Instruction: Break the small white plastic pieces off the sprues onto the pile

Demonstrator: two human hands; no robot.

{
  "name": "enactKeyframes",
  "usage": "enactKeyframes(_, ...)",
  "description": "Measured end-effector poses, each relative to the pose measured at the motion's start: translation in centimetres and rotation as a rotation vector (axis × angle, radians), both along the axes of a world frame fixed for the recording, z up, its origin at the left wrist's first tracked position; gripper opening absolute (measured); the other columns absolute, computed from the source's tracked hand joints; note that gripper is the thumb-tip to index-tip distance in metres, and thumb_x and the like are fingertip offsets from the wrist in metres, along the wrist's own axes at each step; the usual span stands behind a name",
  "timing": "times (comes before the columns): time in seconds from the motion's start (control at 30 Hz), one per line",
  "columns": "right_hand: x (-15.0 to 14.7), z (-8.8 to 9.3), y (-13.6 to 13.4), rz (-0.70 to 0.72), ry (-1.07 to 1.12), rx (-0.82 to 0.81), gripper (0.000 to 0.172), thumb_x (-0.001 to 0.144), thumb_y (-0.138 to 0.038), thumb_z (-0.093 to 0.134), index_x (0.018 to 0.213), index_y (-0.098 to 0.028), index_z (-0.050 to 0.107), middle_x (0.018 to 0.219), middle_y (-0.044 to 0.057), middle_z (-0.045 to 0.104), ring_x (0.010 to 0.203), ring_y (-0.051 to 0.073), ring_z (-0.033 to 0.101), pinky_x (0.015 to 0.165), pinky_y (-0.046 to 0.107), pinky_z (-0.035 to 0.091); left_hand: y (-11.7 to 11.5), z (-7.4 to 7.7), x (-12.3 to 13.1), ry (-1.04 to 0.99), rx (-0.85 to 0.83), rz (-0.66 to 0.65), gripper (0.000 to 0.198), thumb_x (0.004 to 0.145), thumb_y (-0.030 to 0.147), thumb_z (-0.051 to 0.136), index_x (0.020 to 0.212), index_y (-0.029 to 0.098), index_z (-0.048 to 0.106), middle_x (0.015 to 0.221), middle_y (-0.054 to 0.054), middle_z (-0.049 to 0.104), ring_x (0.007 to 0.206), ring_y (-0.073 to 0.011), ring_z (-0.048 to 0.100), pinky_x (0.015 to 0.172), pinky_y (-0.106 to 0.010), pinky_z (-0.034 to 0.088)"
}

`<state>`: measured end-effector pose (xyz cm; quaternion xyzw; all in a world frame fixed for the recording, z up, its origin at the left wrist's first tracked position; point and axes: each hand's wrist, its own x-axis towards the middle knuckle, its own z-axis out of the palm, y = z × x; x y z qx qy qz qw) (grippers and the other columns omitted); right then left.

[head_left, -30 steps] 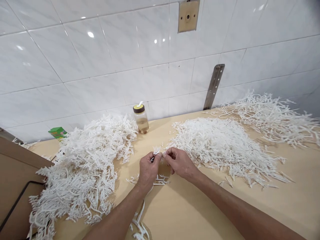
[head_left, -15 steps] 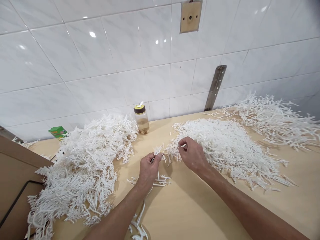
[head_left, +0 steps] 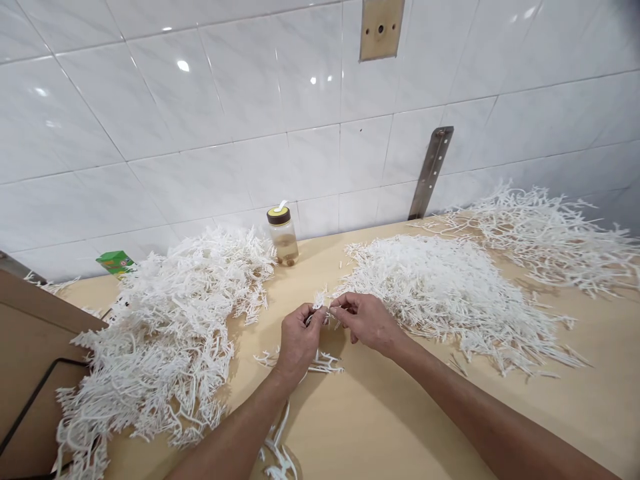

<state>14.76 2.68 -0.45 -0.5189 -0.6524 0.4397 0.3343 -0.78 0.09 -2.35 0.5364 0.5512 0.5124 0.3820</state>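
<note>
Held above pale wood-toned surface (head_left: 360,413): white, branching, plastic-looking piece (head_left: 319,300), gripped by closed fingers of bare left hand (head_left: 301,341), met at tips by nearly closed fingers of bare right hand (head_left: 371,324), with any hold too small to discern. Best steadied near the tips, worked lightly

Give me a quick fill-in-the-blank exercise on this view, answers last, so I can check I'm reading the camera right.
1. The left hand pinches strands coloured ____, with the right hand close beside it.
2. The bottle has a dark-rimmed lid whose top is ____.
3. The small box behind the left-hand pile is mostly ____.

Missing words: white; yellow; green.
</note>
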Motion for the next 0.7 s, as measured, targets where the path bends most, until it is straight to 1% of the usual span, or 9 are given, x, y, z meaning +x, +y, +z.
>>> enactKeyframes(0.13, -0.01, -0.23, 0.15, -0.016, -0.020, 0.006, 0.017, 0.085, -0.031, 0.056, 0.082, -0.019, 0.066, 0.067, -0.003, 0.066, 0.037, 0.009, 0.054, 0.039, 0.022, 0.040, 0.02, -0.07, -0.09, 0.040, 0.001, 0.003, 0.031, 0.083, 0.042, 0.060, 0.066, 0.016, 0.059, 0.061, 0.003, 0.053, 0.059, -0.0109, 0.043, 0.058, -0.022, 0.035)
enactKeyframes(0.2, 0.01, -0.29, 0.17, -0.045, -0.065, 0.047, 0.017, 0.085, -0.030, 0.055, 0.082, -0.019, 0.068, 0.068, -0.002, 0.067, 0.040, 0.010, 0.056, 0.043, 0.024, 0.042, 0.05, -0.13, -0.16, 0.062, 0.002, 0.003, 0.029, 0.083, 0.039, 0.060, 0.065, 0.016, 0.058, 0.061, 0.003, 0.054, 0.060, -0.0112, 0.043, 0.058, -0.022, 0.035)
enactKeyframes(0.3, -0.01, -0.38, 0.05, -0.063, -0.156, 0.255, 0.016, 0.085, -0.027, 0.056, 0.083, -0.019, 0.070, 0.072, 0.000, 0.070, 0.057, 0.015, 0.064, 0.059, 0.027, 0.047, 0.08, -0.03, -0.21, 0.067, 0.003, 0.010, 0.030, 0.082, 0.040, 0.061, 0.064, 0.017, 0.056, 0.059, 0.003, 0.051, 0.060, -0.0112, 0.042, 0.058, -0.023, 0.034)
enactKeyframes(0.37, -0.03, -0.44, -0.10, -0.028, -0.181, 0.384, 0.016, 0.086, -0.025, 0.055, 0.083, -0.019, 0.070, 0.076, 0.001, 0.072, 0.068, 0.016, 0.065, 0.066, 0.028, 0.048, 0.10, 0.14, -0.22, 0.049, -0.004, 0.022, 0.033, 0.082, 0.043, 0.062, 0.063, 0.017, 0.055, 0.058, 0.004, 0.046, 0.058, -0.0105, 0.038, 0.056, -0.023, 0.032)
enactKeyframes(0.4, -0.03, -0.47, -0.17, -0.005, -0.180, 0.421, 0.016, 0.087, -0.023, 0.055, 0.082, -0.019, 0.069, 0.076, 0.001, 0.072, 0.070, 0.016, 0.065, 0.068, 0.028, 0.047, 0.11, 0.22, -0.21, 0.042, -0.011, 0.026, 0.035, 0.081, 0.045, 0.062, 0.061, 0.017, 0.053, 0.057, 0.005, 0.043, 0.057, -0.0101, 0.036, 0.055, -0.023, 0.030)
enactKeyframes(0.5, -0.01, -0.58, -0.32, 0.029, -0.173, 0.476, 0.015, 0.088, -0.020, 0.053, 0.081, -0.019, 0.067, 0.075, 0.001, 0.071, 0.069, 0.016, 0.063, 0.067, 0.028, 0.046, 0.20, 0.30, -0.23, 0.031, -0.032, 0.020, 0.037, 0.078, 0.046, 0.066, 0.059, 0.016, 0.053, 0.056, 0.005, 0.037, 0.056, -0.0094, 0.032, 0.053, -0.023, 0.026)
enactKeyframes(0.6, 0.05, -0.73, -0.36, 0.035, -0.178, 0.523, 0.013, 0.088, -0.018, 0.054, 0.082, -0.019, 0.065, 0.076, 0.001, 0.069, 0.068, 0.015, 0.061, 0.066, 0.028, 0.045, 0.31, 0.22, -0.30, 0.010, -0.064, 0.021, 0.036, 0.075, 0.046, 0.069, 0.059, 0.016, 0.056, 0.056, 0.005, 0.039, 0.056, -0.0095, 0.033, 0.053, -0.023, 0.027)
enactKeyframes(0.7, 0.17, -0.81, -0.40, 0.075, -0.191, 0.597, 0.014, 0.090, -0.018, 0.053, 0.081, -0.019, 0.063, 0.078, 0.003, 0.067, 0.069, 0.016, 0.060, 0.065, 0.028, 0.045, 0.38, 0.39, -0.42, -0.013, -0.097, 0.021, 0.039, 0.074, 0.049, 0.068, 0.058, 0.016, 0.056, 0.052, 0.005, 0.039, 0.053, -0.0094, 0.034, 0.052, -0.023, 0.027)
